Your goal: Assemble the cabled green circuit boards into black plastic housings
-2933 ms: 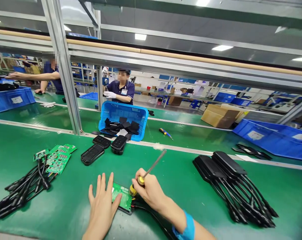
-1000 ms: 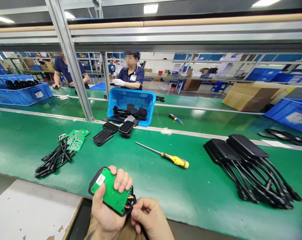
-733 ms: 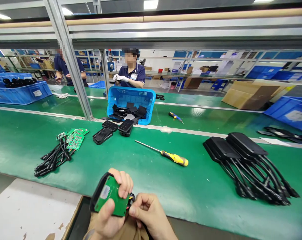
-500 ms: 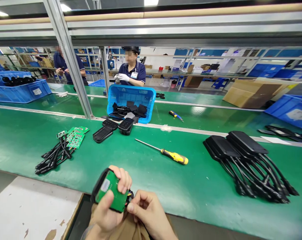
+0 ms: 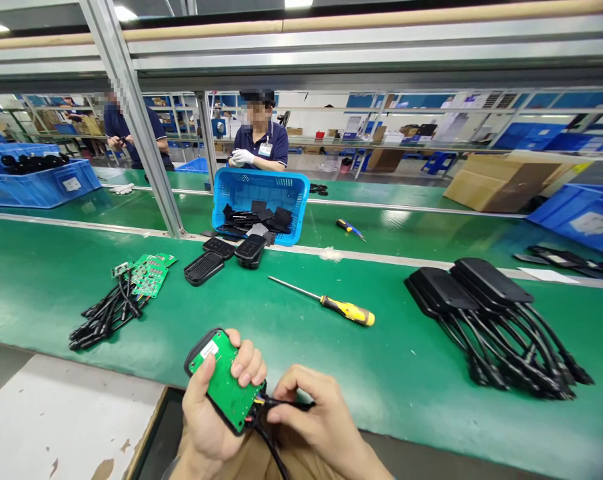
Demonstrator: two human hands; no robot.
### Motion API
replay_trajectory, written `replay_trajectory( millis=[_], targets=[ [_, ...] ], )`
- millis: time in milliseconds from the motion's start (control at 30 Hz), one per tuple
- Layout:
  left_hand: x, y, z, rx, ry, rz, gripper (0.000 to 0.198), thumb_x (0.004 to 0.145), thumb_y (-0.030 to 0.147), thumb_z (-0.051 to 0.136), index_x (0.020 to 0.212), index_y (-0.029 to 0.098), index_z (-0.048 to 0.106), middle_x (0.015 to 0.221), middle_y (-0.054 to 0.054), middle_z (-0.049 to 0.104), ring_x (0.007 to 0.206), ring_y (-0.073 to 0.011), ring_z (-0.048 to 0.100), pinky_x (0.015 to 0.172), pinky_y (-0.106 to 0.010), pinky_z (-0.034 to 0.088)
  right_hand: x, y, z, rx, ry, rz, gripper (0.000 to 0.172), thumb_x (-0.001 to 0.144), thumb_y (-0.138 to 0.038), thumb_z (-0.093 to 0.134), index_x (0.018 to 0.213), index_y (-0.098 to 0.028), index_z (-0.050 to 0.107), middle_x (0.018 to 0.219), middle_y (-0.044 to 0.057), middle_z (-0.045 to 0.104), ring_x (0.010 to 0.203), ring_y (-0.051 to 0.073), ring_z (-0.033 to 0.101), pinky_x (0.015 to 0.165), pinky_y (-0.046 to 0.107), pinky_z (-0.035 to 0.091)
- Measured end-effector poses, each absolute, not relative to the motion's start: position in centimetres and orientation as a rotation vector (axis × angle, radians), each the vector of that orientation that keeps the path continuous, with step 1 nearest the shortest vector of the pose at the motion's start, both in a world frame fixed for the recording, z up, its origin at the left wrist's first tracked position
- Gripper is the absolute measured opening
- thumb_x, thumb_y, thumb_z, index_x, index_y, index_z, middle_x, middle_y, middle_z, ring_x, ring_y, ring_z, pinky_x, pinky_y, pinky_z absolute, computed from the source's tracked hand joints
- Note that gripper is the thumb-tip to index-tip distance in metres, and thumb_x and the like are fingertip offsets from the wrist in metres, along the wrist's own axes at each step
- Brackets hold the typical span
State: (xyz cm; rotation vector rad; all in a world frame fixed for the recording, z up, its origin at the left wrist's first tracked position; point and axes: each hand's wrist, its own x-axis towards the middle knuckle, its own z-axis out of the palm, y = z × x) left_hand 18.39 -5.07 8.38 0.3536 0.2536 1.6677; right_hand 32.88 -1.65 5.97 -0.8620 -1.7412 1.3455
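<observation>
Circuit board: a flat green board with a small white label, seated in a rounded black casing, raised at the lower centre of the frame.
Left hand: grip closed round the casing; the hand lays its thumb on the board's face while the fingers curl over the opposite edge.
Right hand: narrow pinch; the hand holds a round black cable just beside the casing's end.
Loose cable: a second black cable runs from the same end to the bottom of the frame, near thin yellow and red wires.
Handling: probably light; the board looks stiff and somewhat brittle, the cables bendy and rubbery, the thin wires easiest to damage.
Best hold: by the casing's sides, and by the thick cable sheath rather than the thin wires.
Worktop: smooth, glossy green surface, bearing a yellow-and-black-handled screwdriver with a slim metal shaft, right of centre.
Left side: green boards thick with small components, joined to tangled black cables.
Upper centre: perforated blue plastic basket with flat black pieces; ribbed black shell below.
Right side: matte black cased units, overlapping, cables trailing downward.
</observation>
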Motion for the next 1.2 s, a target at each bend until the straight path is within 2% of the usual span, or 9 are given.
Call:
replay_trajectory(
  millis=[133,267,400,600,733,867,1000,1100,1200],
  targets=[
    [18.8,-5.4,8.6,0.412,0.186,1.692,0.026,0.084,0.040,0.065,0.091,0.017,0.057,0.067,0.004,0.033,0.059,-0.0107,0.029,0.061,-0.027,0.038,32.5,-1.7,5.7,-0.875,-1.366,1.826,0.043,0.054,-0.051,0.089,0.056,-0.017,0.063,0.055,-0.001,0.060,0.055,0.011,0.047,0.054,0.024,0.037],
    [19.2,-5.6,8.9,0.428,0.162,1.721,0.026,0.082,0.040,0.065,0.089,0.017,0.057,0.066,0.004,0.031,0.058,-0.0105,0.028,0.060,-0.027,0.036,31.9,-2.7,4.6,-0.813,-1.109,2.041,0.048,0.055,-0.051,0.089,0.054,-0.017,0.056,0.047,-0.004,0.052,0.043,0.007,0.038,0.046,0.021,0.028],
    [19.3,-5.5,8.9,0.462,0.163,1.752,0.026,0.081,0.039,0.067,0.089,0.017,0.056,0.066,0.004,0.031,0.059,-0.0105,0.028,0.060,-0.027,0.035,31.3,-3.6,3.7,-0.751,-1.011,2.041,0.047,0.061,-0.049,0.087,0.054,-0.017,0.054,0.048,-0.005,0.050,0.043,0.006,0.038,0.046,0.021,0.028],
    [19.1,-4.9,8.9,0.428,0.116,1.631,0.027,0.082,0.040,0.067,0.089,0.017,0.055,0.066,0.005,0.029,0.059,-0.0101,0.027,0.060,-0.025,0.035,31.2,-3.4,3.2,-0.686,-0.999,2.051,0.045,0.061,-0.048,0.088,0.054,-0.016,0.057,0.047,-0.004,0.053,0.044,0.006,0.040,0.047,0.021,0.029],
    [19.1,-4.8,9.0,0.461,0.121,1.573,0.027,0.083,0.041,0.066,0.089,0.017,0.054,0.066,0.005,0.029,0.058,-0.0101,0.025,0.060,-0.025,0.032,31.3,-3.6,3.0,-0.714,-1.025,2.011,0.049,0.060,-0.053,0.087,0.054,-0.017,0.055,0.047,-0.004,0.051,0.044,0.007,0.038,0.047,0.021,0.028],
    [19.3,-4.9,9.1,0.710,0.169,1.622,0.030,0.079,0.043,0.068,0.090,0.019,0.054,0.066,0.004,0.032,0.059,-0.0115,0.027,0.060,-0.028,0.030,31.2,-4.5,2.6,-0.740,-1.036,1.900,0.046,0.072,-0.053,0.080,0.062,-0.018,0.052,0.055,-0.006,0.046,0.054,0.009,0.036,0.054,0.022,0.031],
    [19.0,-4.5,9.3,0.893,0.192,1.521,0.035,0.072,0.044,0.073,0.088,0.019,0.054,0.064,0.004,0.035,0.058,-0.0117,0.030,0.059,-0.029,0.027,31.3,-4.7,2.2,-0.762,-1.082,1.815,0.046,0.072,-0.054,0.079,0.062,-0.018,0.051,0.062,-0.003,0.046,0.063,0.012,0.039,0.062,0.024,0.033],
    [18.9,-3.8,9.4,0.905,0.186,1.425,0.036,0.071,0.043,0.074,0.088,0.019,0.054,0.064,0.004,0.036,0.058,-0.0114,0.030,0.058,-0.029,0.025,31.3,-4.3,2.1,-0.751,-1.076,1.859,0.050,0.070,-0.058,0.079,0.060,-0.019,0.048,0.056,-0.005,0.045,0.055,0.010,0.035,0.056,0.024,0.029],
    [19.0,-3.1,9.1,0.775,0.126,1.477,0.031,0.077,0.043,0.067,0.090,0.018,0.054,0.065,0.004,0.033,0.057,-0.0109,0.026,0.057,-0.028,0.025,31.2,-4.1,2.4,-0.797,-1.038,1.870,0.052,0.071,-0.062,0.077,0.060,-0.019,0.049,0.052,-0.005,0.047,0.048,0.007,0.029,0.051,0.023,0.024]
  ],
)
